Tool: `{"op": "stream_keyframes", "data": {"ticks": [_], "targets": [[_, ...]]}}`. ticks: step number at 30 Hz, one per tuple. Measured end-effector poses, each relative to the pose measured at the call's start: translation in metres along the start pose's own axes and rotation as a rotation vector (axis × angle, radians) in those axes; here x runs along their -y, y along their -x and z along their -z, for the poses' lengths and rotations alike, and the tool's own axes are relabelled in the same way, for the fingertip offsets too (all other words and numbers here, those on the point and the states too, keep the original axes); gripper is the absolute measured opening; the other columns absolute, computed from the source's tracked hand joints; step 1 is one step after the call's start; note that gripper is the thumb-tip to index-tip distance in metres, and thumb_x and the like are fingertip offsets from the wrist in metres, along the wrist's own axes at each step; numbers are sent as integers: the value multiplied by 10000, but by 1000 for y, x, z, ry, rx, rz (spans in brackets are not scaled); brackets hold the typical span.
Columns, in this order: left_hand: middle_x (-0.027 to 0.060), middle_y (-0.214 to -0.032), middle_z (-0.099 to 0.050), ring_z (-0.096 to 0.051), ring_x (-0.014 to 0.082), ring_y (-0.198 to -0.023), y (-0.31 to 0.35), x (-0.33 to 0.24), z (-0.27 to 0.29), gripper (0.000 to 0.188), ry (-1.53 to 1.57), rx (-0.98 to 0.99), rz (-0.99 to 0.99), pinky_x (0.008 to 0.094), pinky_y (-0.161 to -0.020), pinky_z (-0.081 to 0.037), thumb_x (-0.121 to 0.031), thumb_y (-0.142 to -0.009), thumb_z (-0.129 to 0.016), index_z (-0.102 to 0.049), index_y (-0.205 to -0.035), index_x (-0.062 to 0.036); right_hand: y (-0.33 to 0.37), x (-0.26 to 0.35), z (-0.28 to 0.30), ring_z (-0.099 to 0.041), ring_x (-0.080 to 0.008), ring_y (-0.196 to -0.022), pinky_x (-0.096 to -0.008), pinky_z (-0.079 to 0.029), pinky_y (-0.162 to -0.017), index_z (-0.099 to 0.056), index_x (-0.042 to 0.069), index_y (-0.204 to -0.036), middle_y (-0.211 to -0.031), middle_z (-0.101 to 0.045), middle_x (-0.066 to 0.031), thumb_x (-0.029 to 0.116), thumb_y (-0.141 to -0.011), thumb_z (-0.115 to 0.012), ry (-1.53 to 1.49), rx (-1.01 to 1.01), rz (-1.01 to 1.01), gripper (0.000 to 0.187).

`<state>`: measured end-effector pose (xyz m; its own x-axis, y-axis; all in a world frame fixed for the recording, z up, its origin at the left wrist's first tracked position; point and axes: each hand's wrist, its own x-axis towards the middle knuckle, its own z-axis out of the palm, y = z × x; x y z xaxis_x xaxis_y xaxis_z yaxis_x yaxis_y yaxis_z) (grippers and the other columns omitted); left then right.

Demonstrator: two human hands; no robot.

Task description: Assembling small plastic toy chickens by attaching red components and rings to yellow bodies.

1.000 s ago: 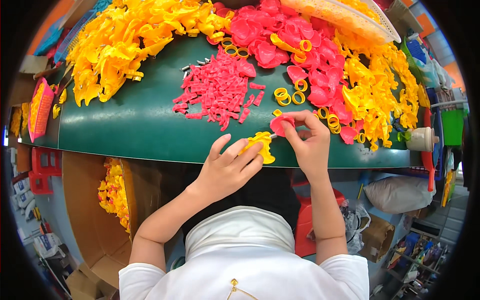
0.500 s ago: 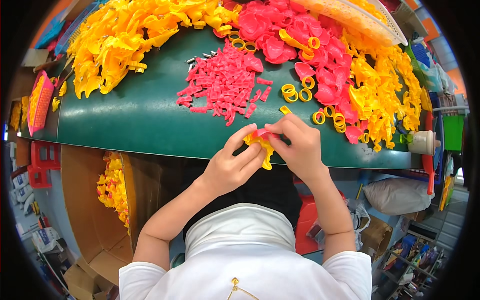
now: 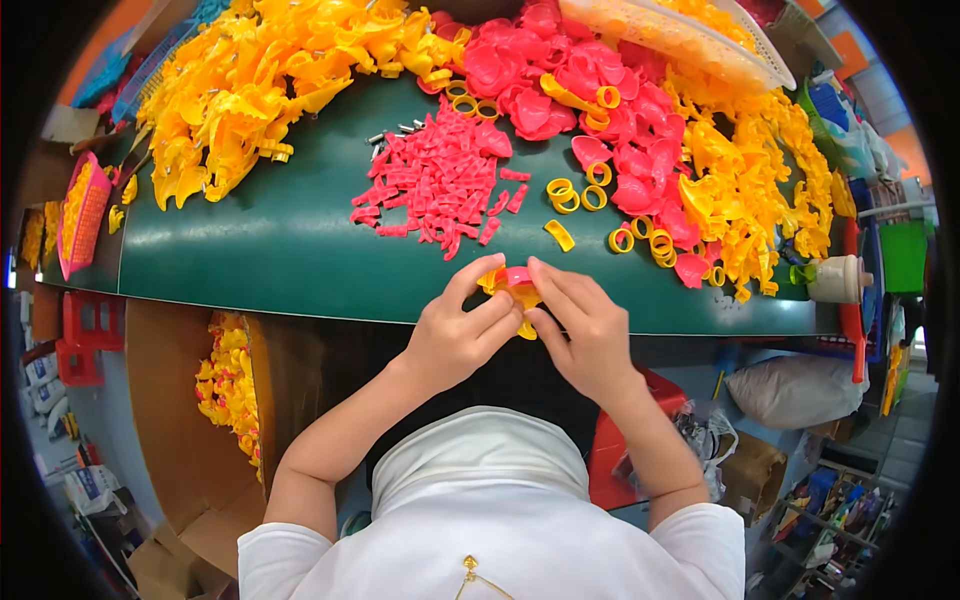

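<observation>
The left hand [image 3: 455, 330], at the frame's centre, has its grip pinching a yellow piece [image 3: 528, 329] topped by a pink cup [image 3: 518, 276]; the right hand [image 3: 583, 330] has fingertips parted against the pair's right side, and whether this grip pinches I cannot tell. The pair is held over the near edge of the green counter [image 3: 250, 280]. Just above lie a curved yellow strip [image 3: 559, 236], yellow rings [image 3: 562, 195] and a heap of pink strips [image 3: 430, 180]. Farther out, a pale perforated basket [image 3: 780, 70] at upper right holds yellow pieces, a pink basket [image 3: 95, 215] at the left edge holds small yellow ones, and an open cardboard box [image 3: 165, 400] at lower left contains mixed yellow and pink pieces. One second ago the right hand held the pink cup apart, to the right of the yellow piece; now the two are together. Since half a second ago, the right thumb has dropped lower beside the yellow piece, and the curved strip lies fully clear of the knuckles.
</observation>
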<state>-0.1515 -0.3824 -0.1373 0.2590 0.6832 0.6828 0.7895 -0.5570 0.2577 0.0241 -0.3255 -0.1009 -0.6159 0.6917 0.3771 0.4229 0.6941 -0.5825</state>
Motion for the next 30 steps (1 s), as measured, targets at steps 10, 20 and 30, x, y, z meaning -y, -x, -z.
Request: {"op": "stream_keyframes", "data": {"ticks": [10,20,30], "targets": [[57,-921,-562,-556,309,-1149,-15,-15,17,281,-304,295,-99,556,-1019,-401,-72,-726,-679,-685,-1005,-47,-37,-32,7,-564,-249,-857,-340,-464,-736,-698,61,-1018,-919,-657,-52,28,-802,-676,96,-268,-136,220],[112,-932,-561,-510,367,-1229,-10,-15,36,243,-356,335,24,632,-1020,-342,-95,-776,-626,-662,-997,-1,-90,-53,-8,-537,-264,-1034,-373,-469,-852,-691,93,-847,-989,-625,-18,108,-728,-739,356,-38,279,129],[94,-912,-574,-561,324,-1151,-14,-21,25,214,-334,285,-35,600,-1011,-379,-122,-763,-642,-666,-953,-28,1,-22,13,-556,-270,-1019,-396,-478,-846,-651,65,-918,-994,-620,-62,58,-697,-751,197,-42,56,243]]}}
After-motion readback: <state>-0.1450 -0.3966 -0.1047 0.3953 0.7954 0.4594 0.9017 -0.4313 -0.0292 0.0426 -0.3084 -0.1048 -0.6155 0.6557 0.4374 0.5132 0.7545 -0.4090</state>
